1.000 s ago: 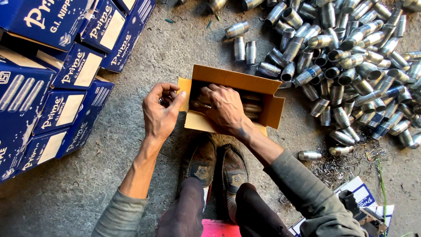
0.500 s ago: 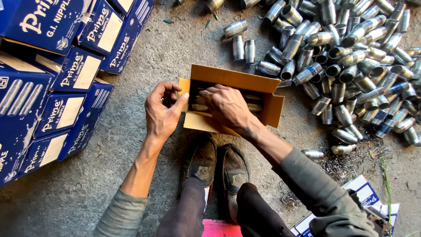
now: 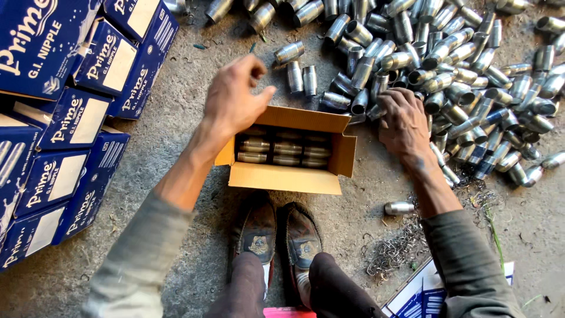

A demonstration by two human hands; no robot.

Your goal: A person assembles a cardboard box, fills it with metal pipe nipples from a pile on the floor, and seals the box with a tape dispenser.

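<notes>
Right hand (image 3: 405, 122) spread flat on threaded steel pipe nipples (image 3: 447, 65) | left hand (image 3: 232, 97) loose, empty, above cardboard box (image 3: 288, 176) | nipples likely heavy, rigid, slick: grasp yours mid-barrel.

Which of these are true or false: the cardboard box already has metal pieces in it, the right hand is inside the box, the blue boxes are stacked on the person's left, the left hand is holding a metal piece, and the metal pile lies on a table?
1. The open cardboard box already holds metal pipe pieces. True.
2. The right hand is inside the box. False: it rests on the pile of metal pieces beside the box.
3. The blue boxes are stacked on the person's left. True.
4. The left hand is holding a metal piece. False: it hovers over the box's corner, and no piece shows in it.
5. The pile lies on a table. False: it lies on the concrete floor, by the person's shoes.
</notes>
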